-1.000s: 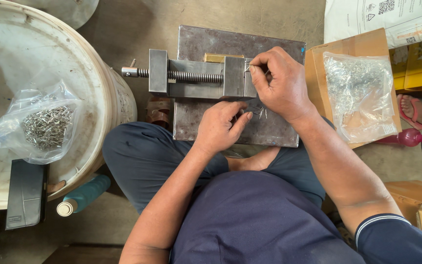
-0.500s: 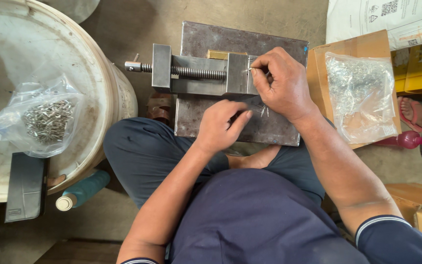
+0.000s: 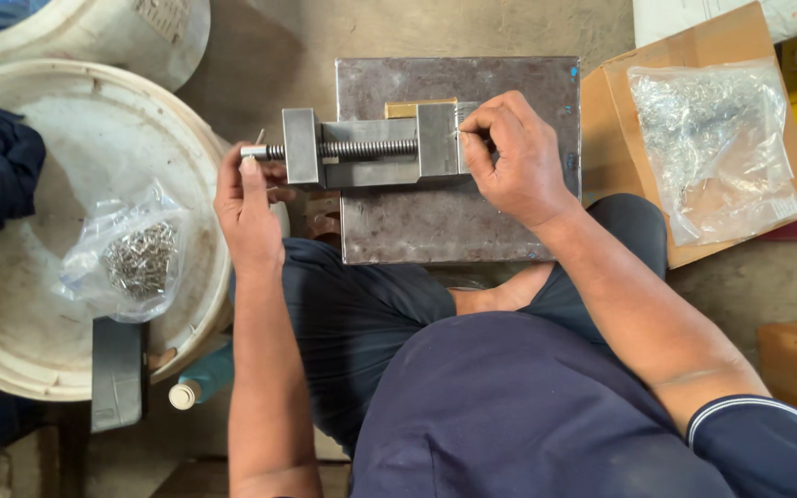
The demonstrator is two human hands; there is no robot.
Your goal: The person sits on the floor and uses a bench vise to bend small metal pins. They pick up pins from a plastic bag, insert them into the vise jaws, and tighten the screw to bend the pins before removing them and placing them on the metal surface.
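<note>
Pinching the end of the threaded steel screw (image 3: 362, 148) of the small grey metal vise (image 3: 375, 148) with the left hand (image 3: 249, 210), fingers closed on the tip at centre left of the frame. Pressing the right hand (image 3: 514, 161) against the vise's block at upper centre, fingertips clenched around something thin, too small to make out. Resting the vise on a dark rectangular steel plate (image 3: 458, 217) just above the knees. Lying at left on a white round plastic bucket lid (image 3: 39, 304), a clear plastic bag of small metal pieces (image 3: 136, 258). Sitting at upper right in a brown cardboard box (image 3: 615, 138), a second clear bag of shiny parts (image 3: 717, 148).
</note>
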